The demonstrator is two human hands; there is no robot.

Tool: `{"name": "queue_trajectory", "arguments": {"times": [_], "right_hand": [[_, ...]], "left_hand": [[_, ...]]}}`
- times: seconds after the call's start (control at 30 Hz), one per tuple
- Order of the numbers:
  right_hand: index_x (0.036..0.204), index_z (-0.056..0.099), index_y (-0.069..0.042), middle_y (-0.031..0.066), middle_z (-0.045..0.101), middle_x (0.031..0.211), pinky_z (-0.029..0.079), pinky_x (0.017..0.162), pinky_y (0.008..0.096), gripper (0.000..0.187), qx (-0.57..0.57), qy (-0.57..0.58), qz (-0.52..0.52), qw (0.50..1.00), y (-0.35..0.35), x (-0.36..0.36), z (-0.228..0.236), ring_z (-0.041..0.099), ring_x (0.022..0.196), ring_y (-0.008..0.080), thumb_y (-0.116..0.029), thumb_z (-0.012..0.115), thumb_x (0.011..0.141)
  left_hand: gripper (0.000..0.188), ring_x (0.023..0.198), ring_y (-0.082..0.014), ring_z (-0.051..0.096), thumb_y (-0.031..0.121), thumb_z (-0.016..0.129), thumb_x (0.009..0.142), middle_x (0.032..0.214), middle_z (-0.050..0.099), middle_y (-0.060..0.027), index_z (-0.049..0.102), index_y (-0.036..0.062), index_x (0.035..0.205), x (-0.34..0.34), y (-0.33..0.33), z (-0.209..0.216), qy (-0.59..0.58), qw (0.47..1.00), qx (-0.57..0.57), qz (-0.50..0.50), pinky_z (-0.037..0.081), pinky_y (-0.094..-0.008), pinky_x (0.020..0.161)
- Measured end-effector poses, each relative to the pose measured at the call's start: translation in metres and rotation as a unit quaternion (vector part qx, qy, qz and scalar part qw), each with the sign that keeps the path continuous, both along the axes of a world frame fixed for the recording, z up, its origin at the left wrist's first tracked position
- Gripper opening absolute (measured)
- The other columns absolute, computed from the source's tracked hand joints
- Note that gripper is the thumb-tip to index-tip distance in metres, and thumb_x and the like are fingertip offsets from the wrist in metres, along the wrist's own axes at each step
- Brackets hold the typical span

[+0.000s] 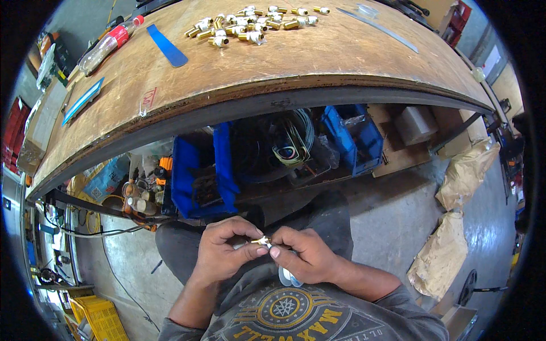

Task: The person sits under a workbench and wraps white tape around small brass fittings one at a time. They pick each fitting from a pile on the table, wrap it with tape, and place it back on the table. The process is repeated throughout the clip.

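Over my lap, a small brass fitting (260,241) with white thread tape on one end sits between my hands. My left hand (222,250) is closed, pinching the brass end between thumb and forefinger. My right hand (310,256) is closed too, its thumb and forefinger touching the taped end. Below the right palm a pale, blue-edged tape spool (289,278) pokes out; the curled fingers around it are mostly hidden. Several similar brass fittings (250,24) with white tape lie in a loose group on the wooden workbench (318,57) ahead.
On the bench lie a blue strip (166,46), a plastic bottle (108,48), a blue-edged tool (83,102) and a metal ruler (378,29). Blue bins (227,170), coiled wires (296,139) and a box (416,125) fill the shelf underneath. Brown paper packages (441,253) rest at right; a yellow crate (102,318) stands lower left.
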State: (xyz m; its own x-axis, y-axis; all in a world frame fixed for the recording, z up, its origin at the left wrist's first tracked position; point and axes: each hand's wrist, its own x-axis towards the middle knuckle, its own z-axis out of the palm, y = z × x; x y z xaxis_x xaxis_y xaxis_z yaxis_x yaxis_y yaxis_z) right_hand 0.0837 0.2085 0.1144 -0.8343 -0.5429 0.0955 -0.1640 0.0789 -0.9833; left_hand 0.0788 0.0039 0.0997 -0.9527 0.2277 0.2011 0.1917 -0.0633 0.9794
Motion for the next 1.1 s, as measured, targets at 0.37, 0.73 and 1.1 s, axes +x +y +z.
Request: {"name": "queue_trajectory", "arguments": {"times": [0.37,0.73,1.1], "right_hand": [[0.088,0.057,-0.002,0.0138,0.058,0.064,0.044,0.051,0.0357,0.024,0.016,-0.034,-0.011,0.999,-0.006,-0.002,-0.011,0.061,0.056,0.0251,-0.024,0.058,0.097],[0.087,0.062,-0.002,0.012,0.061,0.069,0.045,0.053,0.0359,0.02,-0.01,0.122,-0.018,0.992,0.004,-0.011,-0.001,0.06,0.058,0.0272,-0.022,0.067,0.086],[0.092,0.063,-0.005,0.0124,0.064,0.075,0.048,0.057,0.0405,0.018,0.022,0.23,0.05,0.972,0.011,-0.02,-0.001,0.061,0.064,0.0322,-0.022,0.067,0.087]], "left_hand": [[0.028,0.074,-0.0161,0.066,0.014,0.087,0.068,0.082,0.068,-0.007,0.07,0.0039,0.088,-0.005,-0.008,0.007,0.053,0.988,-0.14,-0.046,0.05,-0.0275,0.063],[0.036,0.076,-0.0141,0.065,0.033,0.065,0.094,0.087,0.068,-0.0091,0.063,-0.0026,0.1,0.006,-0.008,0.01,-0.137,0.979,-0.036,-0.144,0.053,-0.0275,0.067],[0.034,0.069,-0.0094,0.054,0.031,0.053,0.1,0.084,0.063,-0.0032,0.064,-0.001,0.097,0.009,-0.009,0.007,-0.246,0.923,0.135,-0.263,0.042,-0.0236,0.06]]}}
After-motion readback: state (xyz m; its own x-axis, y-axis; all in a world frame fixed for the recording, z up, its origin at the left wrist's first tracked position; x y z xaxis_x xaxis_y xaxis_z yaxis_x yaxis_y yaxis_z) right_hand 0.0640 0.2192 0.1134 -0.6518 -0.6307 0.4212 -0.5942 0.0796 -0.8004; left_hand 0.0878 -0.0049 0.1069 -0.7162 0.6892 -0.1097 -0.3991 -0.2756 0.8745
